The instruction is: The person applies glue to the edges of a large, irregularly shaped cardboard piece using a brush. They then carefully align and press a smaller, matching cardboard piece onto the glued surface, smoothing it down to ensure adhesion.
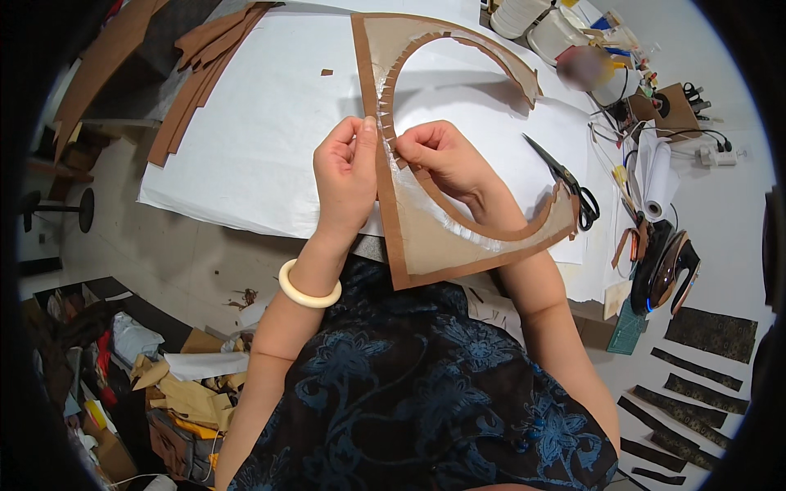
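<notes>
A beige panel with brown edging is held up over the near edge of the table, its large round cutout facing right. Small snips run along the brown turned edge of the curve, with a shiny whitish film beside them. My left hand pinches the panel's straight left edge, thumb on top. Across from it, my right hand is closed, thumb and forefinger pinching the snipped edge of the curve. Black-handled scissors lie just right of the panel, partly covered by its lower tip.
White paper covers the table, with a small brown scrap on it. Brown strips lie at the far left. An iron and a paper roll are at the right. Patterned dark pieces lie lower right; a heap of scraps lies lower left.
</notes>
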The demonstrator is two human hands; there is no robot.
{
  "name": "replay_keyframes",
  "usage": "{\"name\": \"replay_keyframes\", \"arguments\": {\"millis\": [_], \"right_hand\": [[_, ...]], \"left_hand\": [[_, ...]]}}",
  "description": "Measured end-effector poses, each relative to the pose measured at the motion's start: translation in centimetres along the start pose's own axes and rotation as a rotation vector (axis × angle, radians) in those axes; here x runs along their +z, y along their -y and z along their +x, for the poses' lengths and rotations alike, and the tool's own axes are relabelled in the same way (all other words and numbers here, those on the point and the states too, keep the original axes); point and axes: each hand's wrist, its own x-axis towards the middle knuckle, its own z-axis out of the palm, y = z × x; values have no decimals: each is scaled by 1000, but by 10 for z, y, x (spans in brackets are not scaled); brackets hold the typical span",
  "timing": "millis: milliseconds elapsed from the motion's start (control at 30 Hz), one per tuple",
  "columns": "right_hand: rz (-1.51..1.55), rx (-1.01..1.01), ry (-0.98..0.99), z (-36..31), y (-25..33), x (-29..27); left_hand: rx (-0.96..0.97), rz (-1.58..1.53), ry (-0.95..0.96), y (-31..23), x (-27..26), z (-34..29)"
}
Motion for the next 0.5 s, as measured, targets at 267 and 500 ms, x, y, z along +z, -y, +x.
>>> {"name": "replay_keyframes", "arguments": {"millis": [267, 500], "right_hand": [[-44, 29, 73, 0, -3, -2], [-210, -156, -201, -2, 6, 24]], "left_hand": [[3, 50, 0, 5, -9, 0], [-146, -28, 14, -16, -3, -15]]}}
